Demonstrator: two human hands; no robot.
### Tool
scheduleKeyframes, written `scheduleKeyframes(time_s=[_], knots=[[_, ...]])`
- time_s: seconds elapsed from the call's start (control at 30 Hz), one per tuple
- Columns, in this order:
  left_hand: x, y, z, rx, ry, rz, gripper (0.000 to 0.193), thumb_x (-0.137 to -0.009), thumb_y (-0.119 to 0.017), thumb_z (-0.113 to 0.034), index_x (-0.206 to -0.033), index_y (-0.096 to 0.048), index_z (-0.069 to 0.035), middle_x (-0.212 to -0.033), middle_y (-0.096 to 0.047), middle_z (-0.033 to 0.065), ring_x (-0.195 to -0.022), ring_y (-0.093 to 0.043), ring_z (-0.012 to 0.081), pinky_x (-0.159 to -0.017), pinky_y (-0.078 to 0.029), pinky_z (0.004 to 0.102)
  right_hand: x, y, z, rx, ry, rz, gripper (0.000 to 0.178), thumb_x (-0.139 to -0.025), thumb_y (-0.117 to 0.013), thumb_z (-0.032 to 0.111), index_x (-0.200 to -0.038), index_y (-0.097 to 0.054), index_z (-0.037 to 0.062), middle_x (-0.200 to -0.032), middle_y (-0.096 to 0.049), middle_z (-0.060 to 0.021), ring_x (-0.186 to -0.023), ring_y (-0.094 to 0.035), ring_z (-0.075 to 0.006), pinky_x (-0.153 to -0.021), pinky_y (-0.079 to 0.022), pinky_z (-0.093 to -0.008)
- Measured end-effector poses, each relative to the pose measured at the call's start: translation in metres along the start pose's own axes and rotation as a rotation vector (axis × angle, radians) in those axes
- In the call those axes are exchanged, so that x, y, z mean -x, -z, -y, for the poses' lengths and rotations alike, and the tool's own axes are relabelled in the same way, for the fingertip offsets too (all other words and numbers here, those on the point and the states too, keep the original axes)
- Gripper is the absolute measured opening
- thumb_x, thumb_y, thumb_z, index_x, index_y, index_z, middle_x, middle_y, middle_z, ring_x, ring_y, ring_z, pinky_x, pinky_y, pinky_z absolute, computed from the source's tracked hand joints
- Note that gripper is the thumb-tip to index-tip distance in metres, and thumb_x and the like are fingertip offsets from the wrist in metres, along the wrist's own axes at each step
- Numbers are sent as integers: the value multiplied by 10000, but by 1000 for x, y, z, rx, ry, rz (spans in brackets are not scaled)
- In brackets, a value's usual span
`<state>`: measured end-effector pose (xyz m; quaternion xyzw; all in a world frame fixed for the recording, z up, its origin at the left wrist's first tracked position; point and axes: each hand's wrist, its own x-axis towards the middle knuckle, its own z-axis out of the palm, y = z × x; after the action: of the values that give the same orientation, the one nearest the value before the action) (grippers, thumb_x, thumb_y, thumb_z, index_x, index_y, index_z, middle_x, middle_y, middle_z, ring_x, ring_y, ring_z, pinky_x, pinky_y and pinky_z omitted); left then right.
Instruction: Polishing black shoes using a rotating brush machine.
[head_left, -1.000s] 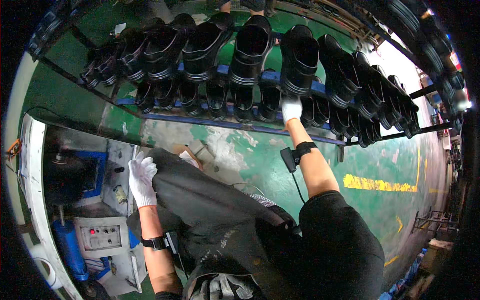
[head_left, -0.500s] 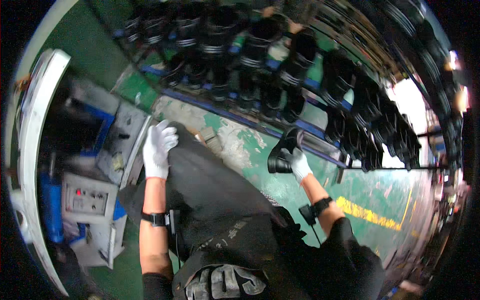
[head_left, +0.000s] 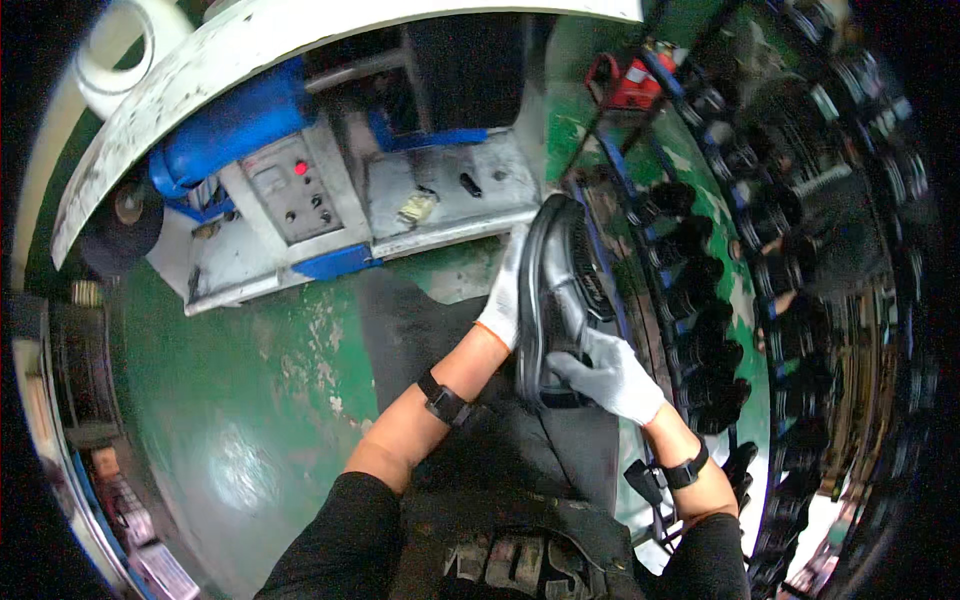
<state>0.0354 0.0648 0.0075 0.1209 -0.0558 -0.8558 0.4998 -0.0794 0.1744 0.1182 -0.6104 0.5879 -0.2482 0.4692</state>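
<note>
A black leather shoe (head_left: pixel 560 285) is held upright before me, toe pointing away and its sole side turned left. My left hand (head_left: pixel 505 295), in a white glove, lies against the sole side; its fingertips are hidden behind the shoe. At the heel end, my right hand (head_left: pixel 620 380), also gloved, grips the shoe by its opening, thumb across the rim. Dark apron cloth (head_left: pixel 470 450) covers my lap below.
A grey machine (head_left: pixel 480 190) with a red-buttoned panel (head_left: pixel 297 190), a blue cylinder (head_left: pixel 240 125) and a pale curved hood (head_left: pixel 300 40) stands ahead. Racks of black shoes (head_left: pixel 690 300) line the right, with a co-worker's hand (head_left: pixel 783 300) beyond. A red object (head_left: pixel 635 85) sits at the back.
My view has turned left toward the machine. My right hand has brought the shoe from beside the rack to in front of me. My left hand has come onto the shoe.
</note>
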Motion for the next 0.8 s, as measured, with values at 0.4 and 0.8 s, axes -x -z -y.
scheduleKeyframes(time_s=[0.4,0.8], knots=[[-56,50,-118,334,-232,121,489,-881,-456,-492,-1162,-549,-102,-1083,-601,52,-941,-567,197,-886,-440,324,-188,-48,0,-1501,72,355,437,-952,-332,287,-1241,-440,-23,-1238,-504,-172,-1101,-498,-249,-981,-354,-324],[-114,71,-151,-79,-249,-318,735,-825,-392,-651,-1191,-509,-24,-1085,-589,93,-917,-573,194,-870,-453,312,-302,-42,-53,-1655,-62,415,326,-943,-342,139,-1222,-461,19,-1130,-565,-146,-978,-562,-211,-870,-442,-302]])
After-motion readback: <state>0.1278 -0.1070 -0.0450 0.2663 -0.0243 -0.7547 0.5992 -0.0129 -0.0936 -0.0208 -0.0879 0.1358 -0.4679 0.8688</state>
